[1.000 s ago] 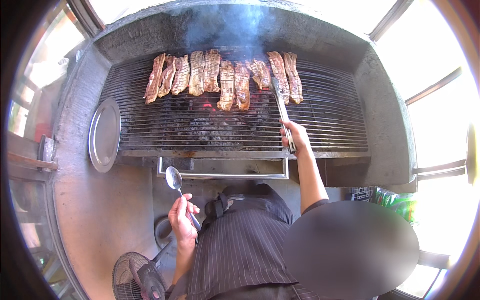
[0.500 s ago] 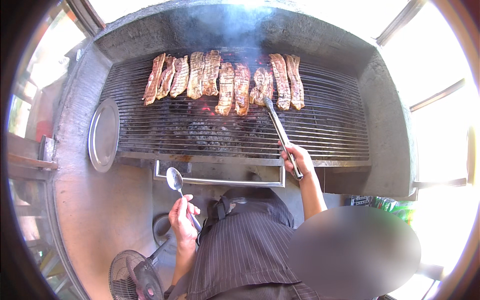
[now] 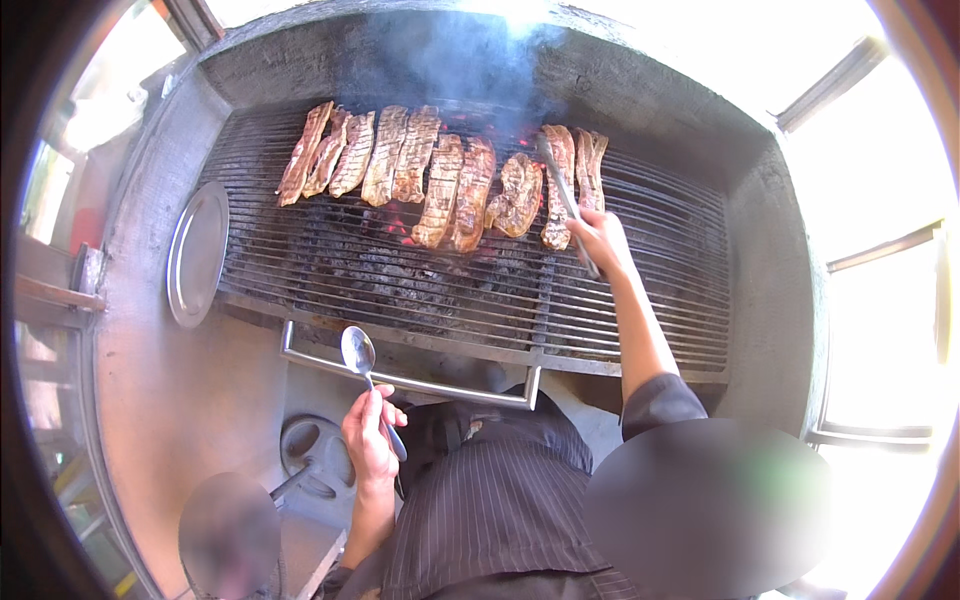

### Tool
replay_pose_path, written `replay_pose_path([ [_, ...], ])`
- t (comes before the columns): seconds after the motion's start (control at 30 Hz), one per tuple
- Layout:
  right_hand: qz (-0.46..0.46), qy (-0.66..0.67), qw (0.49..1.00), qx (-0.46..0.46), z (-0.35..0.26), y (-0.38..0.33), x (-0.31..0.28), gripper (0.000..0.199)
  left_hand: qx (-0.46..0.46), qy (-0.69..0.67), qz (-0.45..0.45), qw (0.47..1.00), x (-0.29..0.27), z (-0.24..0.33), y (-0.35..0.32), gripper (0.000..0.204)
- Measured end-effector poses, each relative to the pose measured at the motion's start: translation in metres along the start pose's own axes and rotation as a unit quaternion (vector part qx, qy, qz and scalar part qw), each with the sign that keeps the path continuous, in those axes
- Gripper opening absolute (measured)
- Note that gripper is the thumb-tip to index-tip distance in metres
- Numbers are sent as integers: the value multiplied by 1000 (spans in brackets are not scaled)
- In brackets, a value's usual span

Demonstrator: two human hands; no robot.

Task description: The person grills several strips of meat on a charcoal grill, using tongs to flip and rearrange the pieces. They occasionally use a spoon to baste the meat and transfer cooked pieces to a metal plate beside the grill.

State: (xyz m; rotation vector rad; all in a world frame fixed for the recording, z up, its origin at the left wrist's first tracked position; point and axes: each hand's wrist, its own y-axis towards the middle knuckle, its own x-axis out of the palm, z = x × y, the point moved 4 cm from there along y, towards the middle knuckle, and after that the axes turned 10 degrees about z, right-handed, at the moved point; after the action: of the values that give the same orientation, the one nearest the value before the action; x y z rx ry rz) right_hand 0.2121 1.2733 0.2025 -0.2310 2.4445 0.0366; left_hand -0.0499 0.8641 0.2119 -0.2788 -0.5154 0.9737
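My right hand [image 3: 603, 243] is closed round metal tongs [image 3: 564, 190] and reaches over the grill grate [image 3: 660, 270]. The tongs' far tips are at the upper end of a browned meat strip [image 3: 557, 225], right of a shorter, bunched-up piece [image 3: 518, 195]. Whether the tips pinch the strip, I cannot tell. Several more long meat strips [image 3: 385, 155] lie side by side to the left, and another strip [image 3: 591, 165] lies to the right. Down in front of the grill, my left hand [image 3: 370, 435] grips a metal spoon [image 3: 358, 350] by its handle, bowl upward.
Glowing coals [image 3: 400, 228] show beneath the grate, and smoke [image 3: 465, 60] rises at the back. An oval metal tray [image 3: 198, 255] rests against the grill's left side. A metal bar handle [image 3: 450, 388] juts out in front. Concrete walls [image 3: 660, 90] enclose the grate.
My right hand and the tongs have moved farther over the grate, from the bunched-up piece to the strip on its right. The spoon stays in my left hand. The view has turned slightly.
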Motion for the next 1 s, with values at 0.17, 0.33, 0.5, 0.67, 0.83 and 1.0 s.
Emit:
replay_pose_path([
  [0.17, -104, 86, 990, 48, -23, 62, 45, 31, 8, -19, 58, 998, -6, -16, -21, 26],
  [0.33, -40, 28, 998, 36, -15, 53, 63, 29, 7, -32, 125, 992, -28, -31, -33, 26],
  [0.5, 6, -7, 1000, -5, -34, 68, 83, 30, 23, -35, 119, 992, -18, -24, -28, 26],
  [0.67, 14, -10, 999, 35, -34, 71, 78, 26, 33, -47, 108, 993, -8, -13, -33, 26],
  [0.83, 9, 6, 997, 76, -39, 42, 73, 22, 13, -41, 133, 990, -39, -19, -40, 25],
  [1.0, 56, -37, 998, -3, -49, 12, 79, 23, 13, -36, 116, 993, -60, -9, -27, 25],
])
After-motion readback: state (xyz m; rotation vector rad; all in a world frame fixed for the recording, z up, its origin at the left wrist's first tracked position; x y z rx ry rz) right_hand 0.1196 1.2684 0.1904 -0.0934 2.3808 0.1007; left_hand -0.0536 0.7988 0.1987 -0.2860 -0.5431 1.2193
